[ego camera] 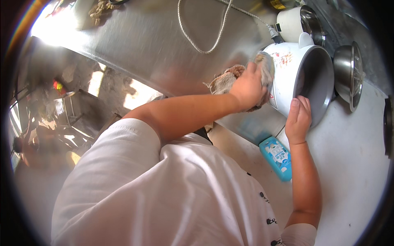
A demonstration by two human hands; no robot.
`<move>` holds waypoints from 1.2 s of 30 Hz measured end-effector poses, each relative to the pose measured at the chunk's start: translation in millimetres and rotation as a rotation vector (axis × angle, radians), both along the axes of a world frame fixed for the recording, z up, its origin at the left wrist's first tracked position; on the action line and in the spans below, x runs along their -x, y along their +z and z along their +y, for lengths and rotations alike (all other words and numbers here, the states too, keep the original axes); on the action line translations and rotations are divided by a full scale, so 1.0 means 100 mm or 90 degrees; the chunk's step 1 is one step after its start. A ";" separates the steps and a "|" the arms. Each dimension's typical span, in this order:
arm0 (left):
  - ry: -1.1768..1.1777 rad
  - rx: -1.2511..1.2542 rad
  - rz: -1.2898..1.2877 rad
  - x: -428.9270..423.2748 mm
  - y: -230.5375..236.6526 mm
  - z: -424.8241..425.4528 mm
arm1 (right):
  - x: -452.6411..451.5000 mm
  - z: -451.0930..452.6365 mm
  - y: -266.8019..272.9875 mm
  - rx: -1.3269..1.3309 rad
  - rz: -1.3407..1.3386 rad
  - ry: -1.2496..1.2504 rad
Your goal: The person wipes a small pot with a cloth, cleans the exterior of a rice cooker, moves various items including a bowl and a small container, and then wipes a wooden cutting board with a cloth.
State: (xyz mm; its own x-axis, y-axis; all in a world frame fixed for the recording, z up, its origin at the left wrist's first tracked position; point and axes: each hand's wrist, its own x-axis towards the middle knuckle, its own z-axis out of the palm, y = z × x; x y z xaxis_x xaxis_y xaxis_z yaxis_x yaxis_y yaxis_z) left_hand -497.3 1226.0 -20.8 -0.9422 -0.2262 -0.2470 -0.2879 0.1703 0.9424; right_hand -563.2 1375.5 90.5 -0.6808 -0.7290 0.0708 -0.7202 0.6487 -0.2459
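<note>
A white rice cooker body (pixel 284 72), with a grey interior and red printed marks, lies tilted with its open mouth to the right. My left hand (pixel 249 87) presses a bunched, worn cloth (pixel 265 69) against its base end; the hand is slightly blurred. Beside and partly under that hand rests more brownish, frayed cloth (pixel 223 83). With my right hand (pixel 298 120) I grip the near rim of the cooker. A plug on a braided white cord (pixel 221 30) meets the cooker's far side.
Behind the cooker are a white pot with a steel interior (pixel 289 24) and a steel bowl (pixel 344 73). A blue printed pack (pixel 277 158) lies near my right forearm. The steel worktop (pixel 135 40) ends at a diagonal edge on the left; beyond are the floor and a metal-framed stool (pixel 72 107).
</note>
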 end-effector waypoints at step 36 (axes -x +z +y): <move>0.087 0.071 0.406 -0.29 0.16 -0.09 | -0.18 -0.46 -0.05 0.056 -0.164 -0.236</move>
State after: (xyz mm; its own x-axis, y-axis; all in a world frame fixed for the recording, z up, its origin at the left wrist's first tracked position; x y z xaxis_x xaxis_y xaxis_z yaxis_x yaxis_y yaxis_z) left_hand -468.4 1216.9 -5.1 -0.8570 -0.3461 0.3819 0.2952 0.2777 0.9142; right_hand -545.7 1329.2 85.8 -0.8977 -0.4323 -0.0849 -0.3519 0.8196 -0.4522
